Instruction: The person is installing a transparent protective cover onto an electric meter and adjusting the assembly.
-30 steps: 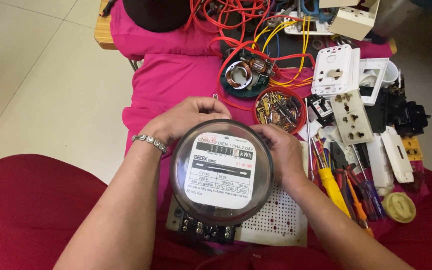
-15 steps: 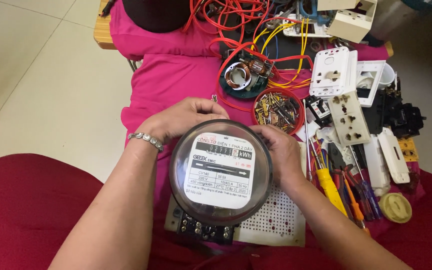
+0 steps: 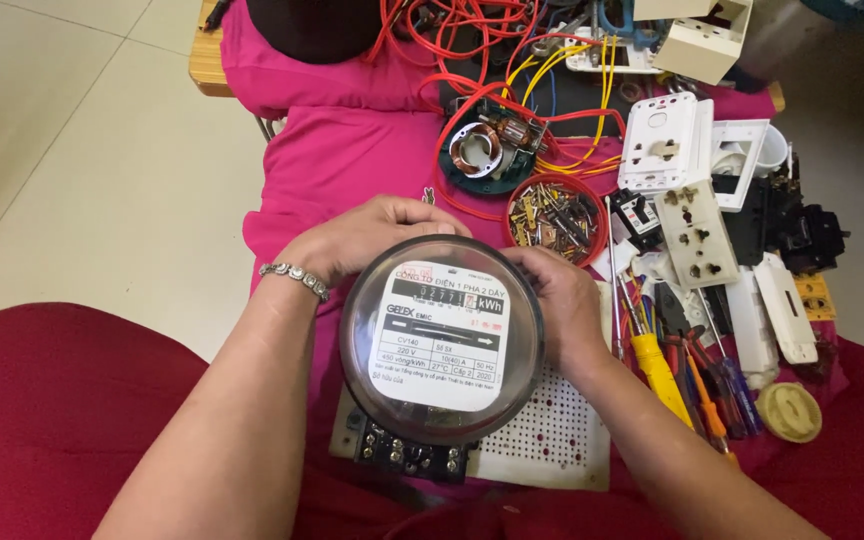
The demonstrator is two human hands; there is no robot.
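A round electricity meter (image 3: pixel 440 338) with a clear dome cover and a white label stands tilted toward me on a white perforated board (image 3: pixel 550 440). My left hand (image 3: pixel 367 236) curls over the meter's upper left rim; a silver bracelet is on that wrist. My right hand (image 3: pixel 559 300) grips the meter's right side. A black terminal block with screws shows at the meter's bottom edge. Both hands hold the meter between them.
A pink cloth (image 3: pixel 332 170) covers the table. To the right lie several screwdrivers (image 3: pixel 687 370), white wall sockets (image 3: pixel 697 235) and switch plates. Behind are a red bowl of screws (image 3: pixel 555 215), a small motor coil (image 3: pixel 482 150), and tangled red and yellow wires (image 3: pixel 472 40).
The hands and meter stay in nearly the same pose; the meter has shifted only slightly.
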